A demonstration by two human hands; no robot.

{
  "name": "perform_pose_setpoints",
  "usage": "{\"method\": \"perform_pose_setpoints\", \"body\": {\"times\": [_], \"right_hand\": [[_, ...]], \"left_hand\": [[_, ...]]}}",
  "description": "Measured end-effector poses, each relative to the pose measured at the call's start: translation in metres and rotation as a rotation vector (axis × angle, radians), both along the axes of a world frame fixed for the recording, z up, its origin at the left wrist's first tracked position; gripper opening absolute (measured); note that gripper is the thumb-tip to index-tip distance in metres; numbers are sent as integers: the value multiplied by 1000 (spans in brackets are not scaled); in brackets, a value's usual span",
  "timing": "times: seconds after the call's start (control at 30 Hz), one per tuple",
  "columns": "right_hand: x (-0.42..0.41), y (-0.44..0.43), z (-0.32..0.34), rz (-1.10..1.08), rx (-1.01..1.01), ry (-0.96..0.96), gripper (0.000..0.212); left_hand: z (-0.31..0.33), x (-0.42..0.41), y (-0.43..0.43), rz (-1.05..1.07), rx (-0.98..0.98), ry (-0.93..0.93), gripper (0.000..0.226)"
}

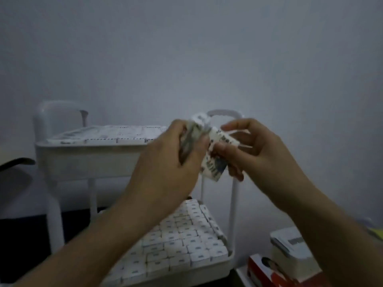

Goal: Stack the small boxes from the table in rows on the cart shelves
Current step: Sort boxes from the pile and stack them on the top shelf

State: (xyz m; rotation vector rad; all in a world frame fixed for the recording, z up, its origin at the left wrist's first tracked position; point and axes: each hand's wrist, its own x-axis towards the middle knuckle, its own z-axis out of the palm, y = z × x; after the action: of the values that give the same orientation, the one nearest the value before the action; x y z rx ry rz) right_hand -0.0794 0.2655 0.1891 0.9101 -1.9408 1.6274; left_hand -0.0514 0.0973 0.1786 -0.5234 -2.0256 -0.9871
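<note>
So, just in front of the cart (87,156), left hand (165,162) grips a blurry bunch of small boxes (195,129), right hand (255,150) pinches one box (215,164). Probably light, crushable cardboard; hold its flat sides.

One cart (83,160) is seen, with two shelves (207,272) counted on it; the small boxes (180,243) packed on both are too many and too blurred to be numbered. In front of the cart two hands are counted, a left hand (172,160) and a right hand (257,150); the held boxes (215,162) between them cannot be numbered. Right of the cart one white container (290,247) and one red carton (267,272) are counted.
</note>
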Motion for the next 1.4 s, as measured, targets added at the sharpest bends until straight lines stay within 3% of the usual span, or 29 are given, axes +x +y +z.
{"method": "perform_pose_setpoints", "body": {"times": [0.1,0.17,0.37,0.47,0.63,0.77,0.9,1.13,1.33,1.4], "right_hand": [[-26,18,30,-151,7,91,24],[-42,31,46,-277,69,160,18],[-65,36,61,-521,415,231,20],[-69,35,62,-542,537,243,20],[-76,37,63,-481,697,188,22],[-83,39,55,-386,795,120,15],[-83,45,48,-367,797,123,11],[-73,44,40,-566,825,268,22],[-68,39,39,-689,868,373,23],[-67,37,38,-683,840,361,23]], "left_hand": [[44,-22,-4,148,-85,104,41],[68,-40,-8,180,-123,64,42],[95,-90,-7,-83,-26,-215,19],[101,-107,-4,-78,2,-267,26],[104,-125,3,-143,-9,-368,18],[104,-129,12,-223,11,-446,28],[101,-131,16,-205,-102,-455,40],[100,-132,21,-171,-163,-370,33],[91,-131,22,-138,-459,-512,18],[88,-132,21,-96,-474,-508,15]]}}
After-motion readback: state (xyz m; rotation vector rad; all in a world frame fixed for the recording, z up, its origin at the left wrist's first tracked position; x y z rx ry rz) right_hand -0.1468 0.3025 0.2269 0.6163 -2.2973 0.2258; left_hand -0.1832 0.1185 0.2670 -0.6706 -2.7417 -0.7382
